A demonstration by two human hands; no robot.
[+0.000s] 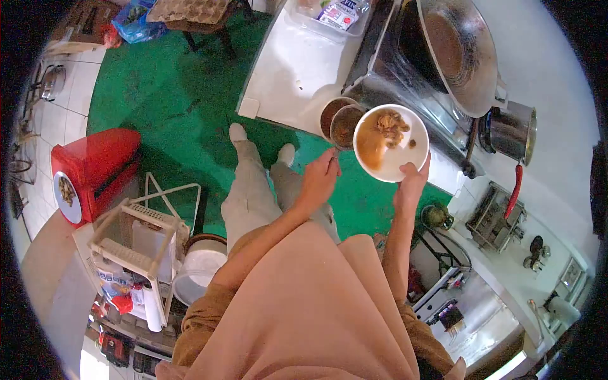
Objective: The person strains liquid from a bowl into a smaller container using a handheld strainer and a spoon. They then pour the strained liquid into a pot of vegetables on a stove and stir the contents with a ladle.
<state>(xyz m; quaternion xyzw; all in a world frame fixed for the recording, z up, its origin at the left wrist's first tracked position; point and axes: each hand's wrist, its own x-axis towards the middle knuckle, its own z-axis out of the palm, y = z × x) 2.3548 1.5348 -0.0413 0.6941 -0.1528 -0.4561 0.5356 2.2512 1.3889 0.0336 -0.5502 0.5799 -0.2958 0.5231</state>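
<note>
My right hand (413, 183) grips the near rim of a white bowl (410, 158), with the thumb inside the edge. The bowl tilts to the left; brown liquid has gathered on its left side, with brown soft-looking lumps (394, 125) near the top. My left hand (321, 180) is closed around the short handle of a small round strainer (345, 128), its dark round part right beside the bowl's left edge. Partly under the strainer, a round container with brown contents (330, 113) stands at the counter's edge.
Along the white counter (285, 69) are a clear plastic tub (329, 25) and a stove with a large wok (453, 50). A pot (512, 133) and a red-handled utensil (514, 193) are to the right. Left are a red container (98, 168) and a cream plastic rack (136, 234).
</note>
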